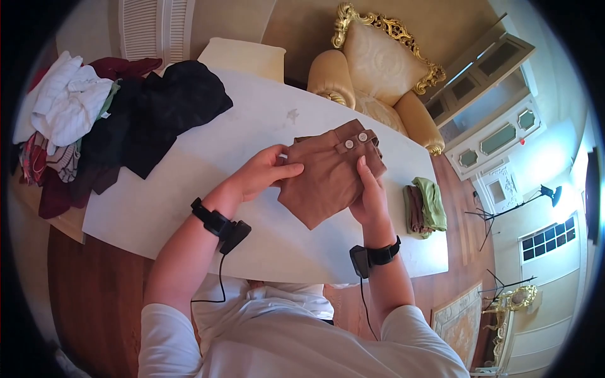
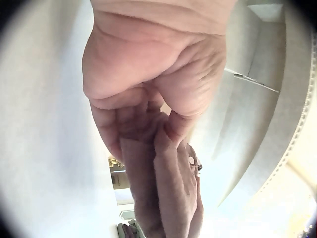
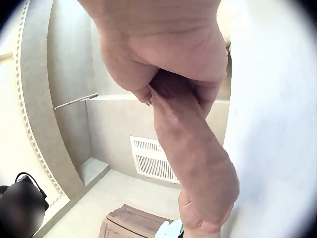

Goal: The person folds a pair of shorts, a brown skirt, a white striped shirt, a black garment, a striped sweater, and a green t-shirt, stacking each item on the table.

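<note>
Brown cloth, gathered into a compact bundle of several layers, is the garment [image 1: 328, 176] that both hands hold above the white surface [image 1: 157, 214]. The left hand [image 1: 261, 173] has a narrow grip, thumb against fingers, pinching one side; the right hand [image 1: 370, 198] grips the opposite side narrowly, its thumb on the upper face near two pale buttons [image 1: 356, 140] and most of its fingers hidden behind the cloth. The likeliest trouble is slippage between layers: each pinch may catch only some of them, so easing either one could let an inner layer slide out and skew the shape. The lower corner hangs without a finger under it and could droop or fold back if the bundle tilts. Uneven pulling could pucker the cloth around the buttons. To the right, the small green and brown stack [image 1: 427, 208] lies near the surface's end; a stray forearm or dangling cable [image 1: 364, 309] could nudge it askew. The loose heap [image 1: 157, 107] on the left is well apart, so a snag there seems less likely.
</note>
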A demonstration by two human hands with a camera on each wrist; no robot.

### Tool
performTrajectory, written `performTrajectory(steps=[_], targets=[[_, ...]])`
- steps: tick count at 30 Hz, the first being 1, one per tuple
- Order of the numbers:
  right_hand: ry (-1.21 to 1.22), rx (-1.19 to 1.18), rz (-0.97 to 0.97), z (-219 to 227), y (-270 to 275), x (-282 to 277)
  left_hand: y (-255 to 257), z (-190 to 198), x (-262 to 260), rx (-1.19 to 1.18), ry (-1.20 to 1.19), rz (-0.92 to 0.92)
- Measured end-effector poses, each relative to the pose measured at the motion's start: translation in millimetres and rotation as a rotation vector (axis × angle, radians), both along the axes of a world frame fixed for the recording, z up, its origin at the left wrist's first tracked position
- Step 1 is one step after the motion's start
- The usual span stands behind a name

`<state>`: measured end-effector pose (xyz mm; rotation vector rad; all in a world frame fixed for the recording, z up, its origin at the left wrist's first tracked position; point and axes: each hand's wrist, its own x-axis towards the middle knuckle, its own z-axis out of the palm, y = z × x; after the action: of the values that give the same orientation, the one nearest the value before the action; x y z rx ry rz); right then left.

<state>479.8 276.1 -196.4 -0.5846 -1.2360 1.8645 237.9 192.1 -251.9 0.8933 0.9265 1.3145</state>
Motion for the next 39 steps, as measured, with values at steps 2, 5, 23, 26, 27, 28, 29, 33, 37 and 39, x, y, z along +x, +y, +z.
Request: performTrajectory(steps=[2,5,23,26,27,28,29,33,37,39], targets=[[-0.014,0.025,0.023,1.3,-3.1,-0.4,-5.9,9.4,7.9,0.013,-0.031,0.107],[-0.035,0.054,0.051,-1.6,-2.5,0.0,-4.3,8.3,8.7,0.087,-0.041,0.128],[-0.077,-0.179,0.101,-3.2,-0.7,18.7,-4.7,-1.7,4.1,-0.111,-0.014,-0.212],[-0.098,-0.204,0.126,-5.8,0.4,19.5,-2.6,-4.6,7.7,-0.051,0.007,-0.241],[-0.107,-0.204,0.134,-4.2,-1.3,17.8,-3.2,-3.8,8.4,-0.042,-0.019,-0.254],[-0.117,-0.204,0.143,-3.0,-2.4,15.8,-4.1,-2.1,8.5,-0.031,-0.046,-0.266],[-0.123,-0.202,0.170,-3.4,-2.9,14.1,-5.5,-1.0,7.8,-0.020,-0.073,-0.277],[-0.160,-0.184,0.244,-2.2,-5.5,9.9,-11.9,4.5,3.5,-0.033,-0.106,-0.428],[-0.244,-0.129,0.245,2.2,-3.0,7.9,-13.0,6.0,5.9,-0.039,-0.042,-0.517],[-0.259,-0.157,0.239,1.5,4.7,8.5,-12.8,5.3,8.2,-0.039,-0.076,-0.505]])
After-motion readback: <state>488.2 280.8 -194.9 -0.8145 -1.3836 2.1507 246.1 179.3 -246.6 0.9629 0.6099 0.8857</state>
